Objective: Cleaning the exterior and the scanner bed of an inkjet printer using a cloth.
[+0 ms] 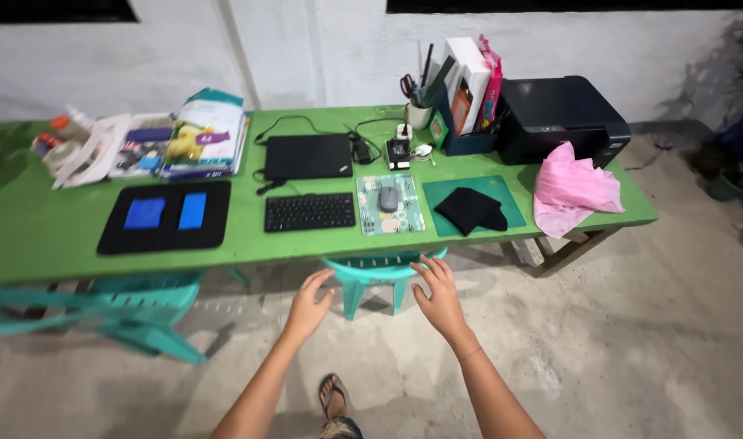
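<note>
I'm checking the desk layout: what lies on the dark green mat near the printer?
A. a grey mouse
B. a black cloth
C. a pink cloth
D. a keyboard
B: a folded black cloth lies on the green mat; the pink cloth sits beside the mat.

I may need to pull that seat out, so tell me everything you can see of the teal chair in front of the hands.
The teal chair looks like moulded plastic. It is tucked under the green table, so only its curved backrest top and two legs on the concrete floor show. It stands upright below the keyboard and mouse. The right hand has fingertips at the backrest's right end; the left hand hovers just short of its left end.
</note>
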